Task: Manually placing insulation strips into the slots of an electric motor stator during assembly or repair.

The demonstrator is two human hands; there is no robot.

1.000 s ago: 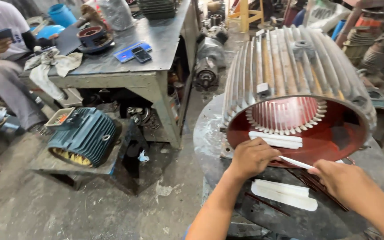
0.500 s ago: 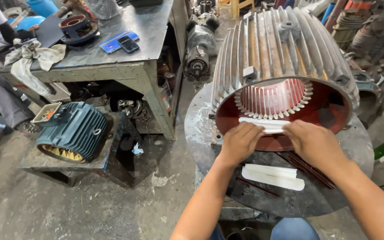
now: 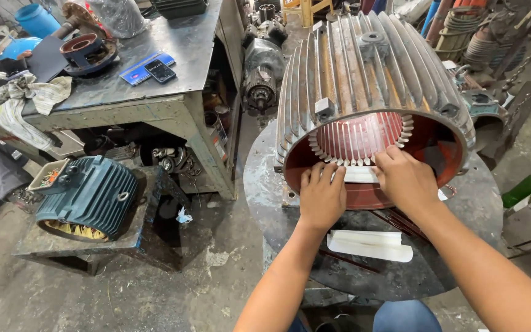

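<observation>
Left hand [image 3: 322, 198]: flat, palm down, on the near lip of the stator housing [image 3: 370, 80]; fingers [image 3: 324, 174] spread and pointing into the bore, pressing on a white insulation strip [image 3: 359, 174], not wrapped around anything.
Right hand [image 3: 405, 178]: just right of the left hand, also inside the mouth of the housing; fingers bent onto the same white strip, tips at the slot teeth. Whether they pinch it or only press it, cannot tell.
White strip: lies across the lower inside of the bore, between the two hands, against the red-painted core.
Stator housing: large, grey, finned, on its side, open end facing near; red interior with a ring of slots [image 3: 357, 136].
Round stand [image 3: 265, 184]: dark steel disc under the housing.
Spare white sheets [image 3: 370, 245]: folded, on the disc, near side, just below the hands.
Bench [image 3: 173, 74]: left and far, metal top, carrying a phone [image 3: 160, 71], rags [image 3: 23, 92] and a round casting [image 3: 87, 52].
Green motor [image 3: 87, 197]: left, on a low platform under the bench edge.
Floor [image 3: 124, 289]: stained concrete.
</observation>
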